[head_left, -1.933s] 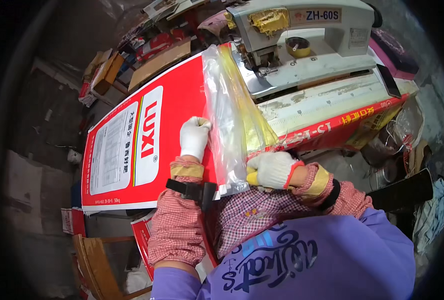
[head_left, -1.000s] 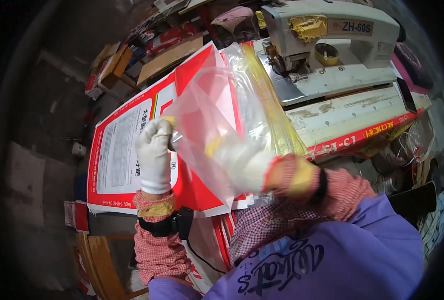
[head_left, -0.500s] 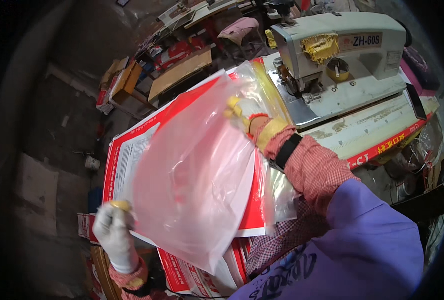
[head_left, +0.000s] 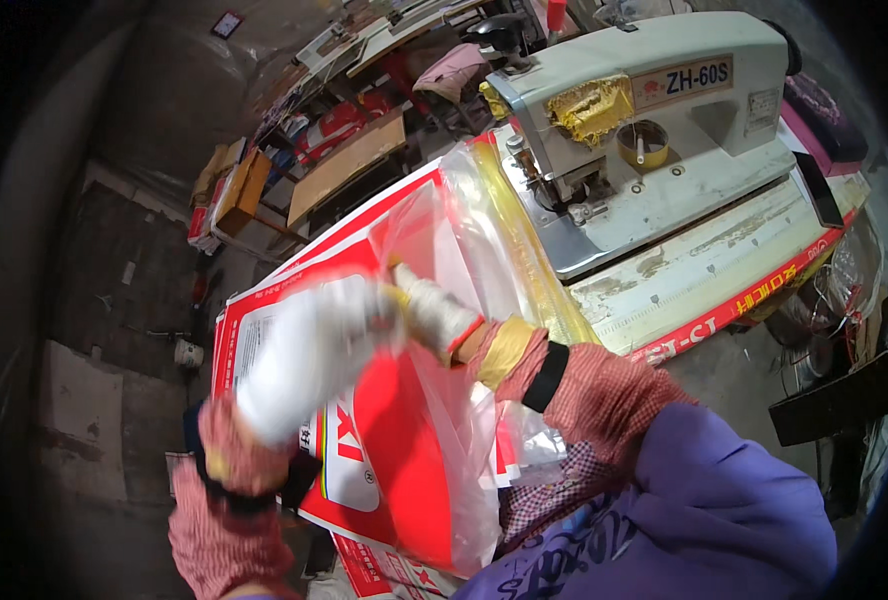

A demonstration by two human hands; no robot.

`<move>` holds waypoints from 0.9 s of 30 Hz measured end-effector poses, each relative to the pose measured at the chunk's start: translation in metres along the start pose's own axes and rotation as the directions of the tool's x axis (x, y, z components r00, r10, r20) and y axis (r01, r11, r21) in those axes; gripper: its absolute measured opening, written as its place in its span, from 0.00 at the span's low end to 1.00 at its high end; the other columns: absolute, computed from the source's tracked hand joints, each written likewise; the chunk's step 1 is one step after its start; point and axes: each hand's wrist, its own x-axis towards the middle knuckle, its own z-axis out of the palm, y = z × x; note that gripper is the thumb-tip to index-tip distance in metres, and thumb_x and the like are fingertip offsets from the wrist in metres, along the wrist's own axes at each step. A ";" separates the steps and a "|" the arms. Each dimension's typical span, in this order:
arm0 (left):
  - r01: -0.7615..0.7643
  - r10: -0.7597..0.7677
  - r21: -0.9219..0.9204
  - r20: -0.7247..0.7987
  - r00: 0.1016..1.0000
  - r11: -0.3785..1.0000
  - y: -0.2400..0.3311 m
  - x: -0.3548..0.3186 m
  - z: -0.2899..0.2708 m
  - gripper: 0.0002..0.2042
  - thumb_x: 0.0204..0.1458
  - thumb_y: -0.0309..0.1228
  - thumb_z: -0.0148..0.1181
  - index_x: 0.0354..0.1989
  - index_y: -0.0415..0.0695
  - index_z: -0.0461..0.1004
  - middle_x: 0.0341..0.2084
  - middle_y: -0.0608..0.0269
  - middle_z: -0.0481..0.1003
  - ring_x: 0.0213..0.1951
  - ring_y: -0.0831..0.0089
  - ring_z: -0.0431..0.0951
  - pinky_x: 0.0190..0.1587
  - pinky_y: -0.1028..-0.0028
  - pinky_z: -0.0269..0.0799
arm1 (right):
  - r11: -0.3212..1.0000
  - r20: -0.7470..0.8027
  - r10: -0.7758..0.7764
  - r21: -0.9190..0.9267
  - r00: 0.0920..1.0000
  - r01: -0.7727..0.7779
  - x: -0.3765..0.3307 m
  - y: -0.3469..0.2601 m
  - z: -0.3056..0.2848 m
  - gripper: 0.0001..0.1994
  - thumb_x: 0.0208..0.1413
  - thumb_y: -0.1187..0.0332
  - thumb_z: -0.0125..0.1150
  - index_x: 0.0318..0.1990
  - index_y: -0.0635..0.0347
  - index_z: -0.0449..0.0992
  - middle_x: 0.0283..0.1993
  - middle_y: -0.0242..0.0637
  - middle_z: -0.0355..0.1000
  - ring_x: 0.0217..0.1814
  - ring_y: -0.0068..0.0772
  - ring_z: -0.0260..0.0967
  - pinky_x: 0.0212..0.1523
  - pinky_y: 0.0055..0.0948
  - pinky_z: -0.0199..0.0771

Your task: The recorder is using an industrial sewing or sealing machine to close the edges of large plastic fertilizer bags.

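Note:
A red and white printed bag [head_left: 394, 430] lies before me on a stack of similar sacks. Thin clear plastic film [head_left: 434, 235] runs along its right side and hangs down toward my lap. My right hand [head_left: 441, 312], in a white glove with yellow finger covers, is closed on this film over the bag. My left hand [head_left: 314, 350], also in a white glove, is over the left part of the bag, close to the right hand. Motion smears its fingers, so their grip does not show. More clear film with a yellow edge [head_left: 534, 265] lies at the right.
A pale industrial sewing machine [head_left: 664, 110] stands at the right on a worn table [head_left: 684, 270]. A dark phone-like slab [head_left: 816, 190] rests at the table's far end. Behind are a wooden bench [head_left: 349, 170], cardboard boxes [head_left: 244, 190] and a chair with pink cloth [head_left: 451, 68].
My left hand has swung up and right, from the lower left to over the bag. My right hand has moved left and down. The pinkish film sheet no longer spreads over the bag, whose red print shows.

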 end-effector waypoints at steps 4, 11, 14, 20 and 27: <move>0.157 0.023 0.583 -0.288 0.957 0.798 -0.036 0.088 0.019 0.22 0.29 0.35 0.67 0.36 0.42 0.69 0.30 0.59 0.70 0.36 0.62 0.71 0.38 0.68 0.68 | 0.949 0.041 -0.050 -0.309 0.998 0.060 -0.018 -0.007 0.012 0.37 0.50 0.50 0.52 0.60 0.64 0.46 0.48 0.58 0.64 0.48 0.51 0.65 0.44 0.37 0.65; -0.051 -0.089 0.562 0.219 0.972 0.826 -0.045 0.109 0.086 0.05 0.39 0.30 0.56 0.26 0.48 0.72 0.25 0.58 0.72 0.31 0.62 0.75 0.34 0.70 0.72 | 0.781 0.364 0.297 -0.625 0.883 -0.005 -0.039 -0.051 -0.004 0.28 0.49 0.48 0.52 0.53 0.57 0.62 0.40 0.50 0.69 0.41 0.48 0.68 0.39 0.37 0.67; 0.133 -0.181 0.719 -0.011 0.983 0.682 -0.051 0.117 0.072 0.05 0.44 0.29 0.50 0.30 0.46 0.70 0.21 0.57 0.72 0.28 0.63 0.76 0.30 0.68 0.73 | 0.917 0.209 0.070 -0.399 0.975 0.020 -0.037 -0.019 0.000 0.22 0.50 0.55 0.49 0.53 0.51 0.63 0.40 0.46 0.70 0.40 0.46 0.69 0.37 0.38 0.68; 0.268 -0.053 0.740 -0.301 0.952 0.616 -0.090 0.134 0.104 0.05 0.47 0.30 0.48 0.30 0.45 0.70 0.24 0.58 0.72 0.28 0.62 0.77 0.26 0.65 0.72 | 0.615 0.459 0.051 -0.714 0.887 0.334 -0.017 0.010 0.006 0.20 0.44 0.64 0.52 0.49 0.51 0.68 0.33 0.44 0.72 0.34 0.47 0.71 0.33 0.37 0.71; 0.305 -0.156 0.794 -0.262 0.952 0.526 -0.085 0.152 0.007 0.06 0.44 0.28 0.49 0.25 0.46 0.74 0.22 0.57 0.74 0.27 0.63 0.77 0.28 0.67 0.73 | 0.615 0.556 -0.250 -0.541 0.793 0.573 -0.100 0.224 0.067 0.08 0.45 0.66 0.50 0.28 0.54 0.76 0.33 0.39 0.73 0.33 0.33 0.72 0.31 0.36 0.71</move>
